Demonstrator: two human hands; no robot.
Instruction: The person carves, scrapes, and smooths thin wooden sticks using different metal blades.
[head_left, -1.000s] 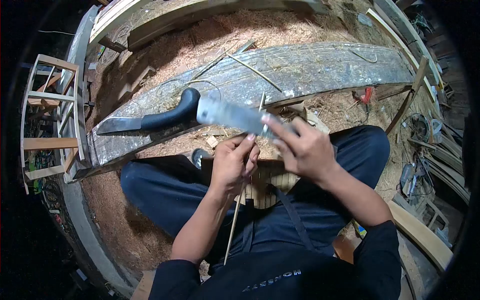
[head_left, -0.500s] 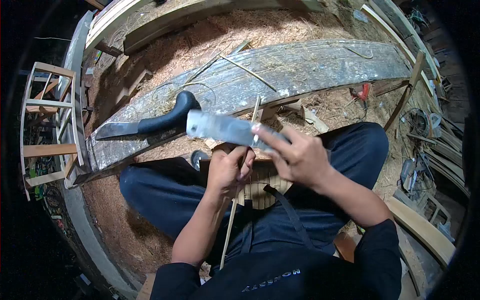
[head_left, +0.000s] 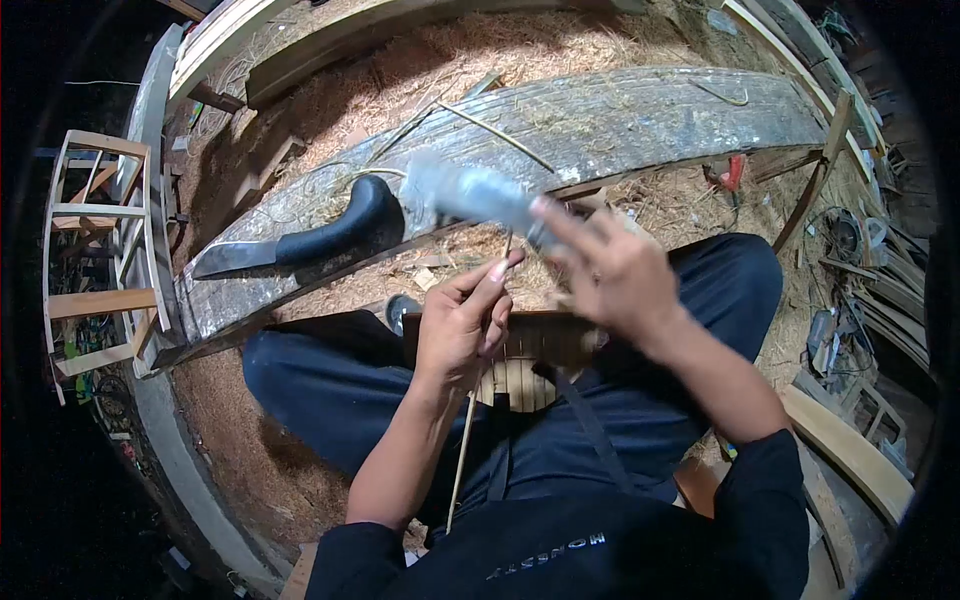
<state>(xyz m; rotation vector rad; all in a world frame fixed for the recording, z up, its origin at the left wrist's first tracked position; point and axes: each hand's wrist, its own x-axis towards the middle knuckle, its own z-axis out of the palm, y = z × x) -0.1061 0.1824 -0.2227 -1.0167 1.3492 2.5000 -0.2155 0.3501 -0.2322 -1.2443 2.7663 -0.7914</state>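
My left hand [head_left: 462, 328] is closed in a pinch on a thin, pale cane strip [head_left: 461, 455]. The strip's lower end runs down past my wrist to my lap, and a short tip pokes up beyond the fingers. My right hand [head_left: 622, 275], smeared by motion, grips a broad-bladed cleaver [head_left: 475, 193]. Its blurred blade points left, above and apart from my left fingertips; the handle is hidden in the hand. Across my lap rests a slatted wooden piece [head_left: 518, 380] with a dark upper edge.
A knife with a curved black handle [head_left: 345, 228] lies on the weathered plank [head_left: 650, 120] before me. Thin strips [head_left: 495, 135] lie there too. Shavings [head_left: 220, 430] cover the floor. A small wooden frame [head_left: 100, 300] stands left, and a red-handled tool [head_left: 733, 170] lies right.
The cleaver has lifted slightly away from my left hand and tilted, its blade more blurred. Less of the strip shows above my left fingers. My left thumb now points upward.
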